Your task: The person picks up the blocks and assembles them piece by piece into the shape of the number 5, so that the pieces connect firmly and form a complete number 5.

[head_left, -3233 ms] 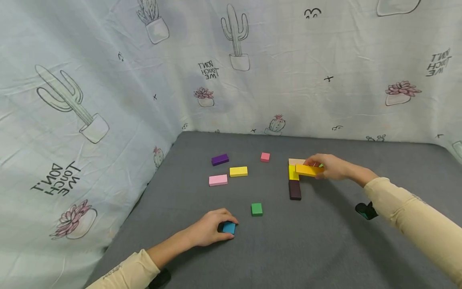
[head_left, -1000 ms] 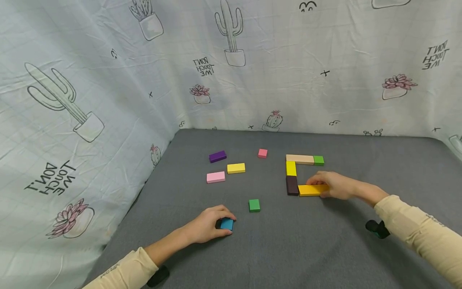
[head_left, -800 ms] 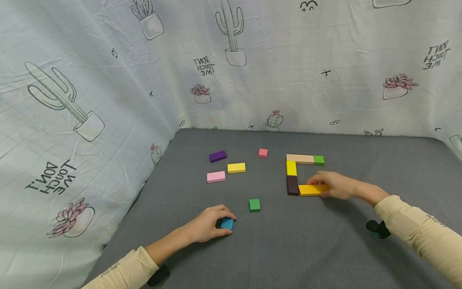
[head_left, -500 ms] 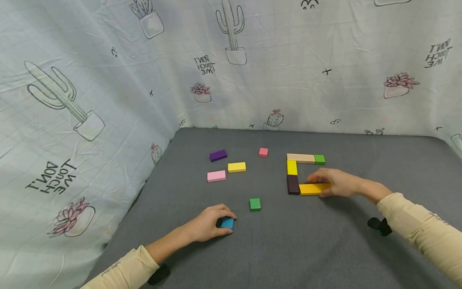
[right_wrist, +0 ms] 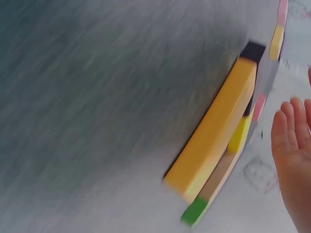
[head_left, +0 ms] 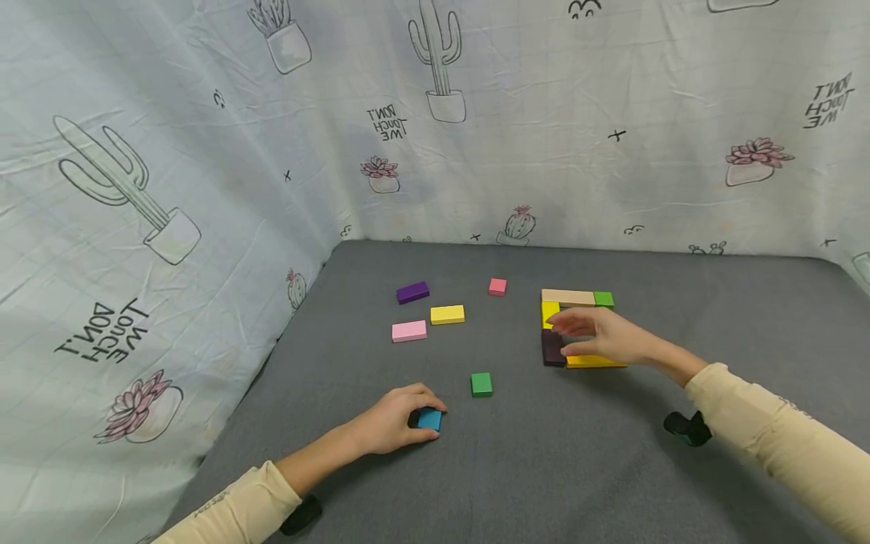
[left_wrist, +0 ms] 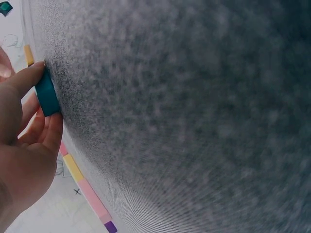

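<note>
My left hand (head_left: 390, 423) pinches a blue block (head_left: 429, 419) between thumb and fingers at the table; the left wrist view shows the same blue block (left_wrist: 47, 94). Over the bracket-shaped row of blocks hovers my right hand (head_left: 608, 336), fingers extended and holding nothing. Below it lies a long orange block (head_left: 596, 363), partly hidden in the head view but whole in the right wrist view. Its left end meets a dark brown block (head_left: 553, 349). Above that come a yellow block (head_left: 547, 310), a tan block (head_left: 567, 298) and a light green block (head_left: 603, 299).
Loose on the grey table (head_left: 516, 468) are a purple block (head_left: 412, 293), a second yellow block (head_left: 447, 315), a pink block (head_left: 409, 332), a small coral block (head_left: 498, 287) and a green block (head_left: 482, 385). A printed curtain (head_left: 544, 166) stands behind.
The right hand lowered the orange block from beside the yellow one to the dark brown block's right, then let go and moved up and left. The left hand stayed on the blue block.
</note>
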Tool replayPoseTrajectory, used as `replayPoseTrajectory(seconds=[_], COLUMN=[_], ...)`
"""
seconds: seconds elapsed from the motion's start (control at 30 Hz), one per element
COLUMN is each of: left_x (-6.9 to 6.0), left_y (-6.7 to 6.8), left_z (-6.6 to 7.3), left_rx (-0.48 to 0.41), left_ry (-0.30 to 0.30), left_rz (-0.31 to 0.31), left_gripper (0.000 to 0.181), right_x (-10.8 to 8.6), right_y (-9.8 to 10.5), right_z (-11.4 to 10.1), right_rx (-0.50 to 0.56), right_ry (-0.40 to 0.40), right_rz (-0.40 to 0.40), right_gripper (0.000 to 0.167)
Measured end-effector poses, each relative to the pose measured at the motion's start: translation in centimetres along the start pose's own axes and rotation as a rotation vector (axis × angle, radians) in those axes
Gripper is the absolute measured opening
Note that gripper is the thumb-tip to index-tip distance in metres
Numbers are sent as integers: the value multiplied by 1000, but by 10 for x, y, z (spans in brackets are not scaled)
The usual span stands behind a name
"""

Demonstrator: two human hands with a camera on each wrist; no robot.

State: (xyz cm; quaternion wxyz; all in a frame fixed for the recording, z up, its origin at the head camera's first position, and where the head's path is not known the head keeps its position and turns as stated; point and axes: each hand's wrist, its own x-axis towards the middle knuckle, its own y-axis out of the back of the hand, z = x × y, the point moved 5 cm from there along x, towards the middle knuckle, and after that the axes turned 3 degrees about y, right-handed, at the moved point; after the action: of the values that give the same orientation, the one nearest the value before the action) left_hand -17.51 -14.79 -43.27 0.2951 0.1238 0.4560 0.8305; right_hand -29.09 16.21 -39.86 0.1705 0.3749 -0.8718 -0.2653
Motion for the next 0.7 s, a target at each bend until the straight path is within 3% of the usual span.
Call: replayPoseTrajectory(seconds=[0.4,0.7], left_x=[-1,1], left_y=[0,0], left_z=[0,-1], left_rx=[5,1], left_ry=[8,13], left_rz=[11,10], left_gripper=[32,32], right_x=[42,58], right_y=[-47,-87], right_z=[-24,-32], right_rx=[151,77], right_ry=[34,79], right_rz=[-82,-133], right_gripper=[50,47])
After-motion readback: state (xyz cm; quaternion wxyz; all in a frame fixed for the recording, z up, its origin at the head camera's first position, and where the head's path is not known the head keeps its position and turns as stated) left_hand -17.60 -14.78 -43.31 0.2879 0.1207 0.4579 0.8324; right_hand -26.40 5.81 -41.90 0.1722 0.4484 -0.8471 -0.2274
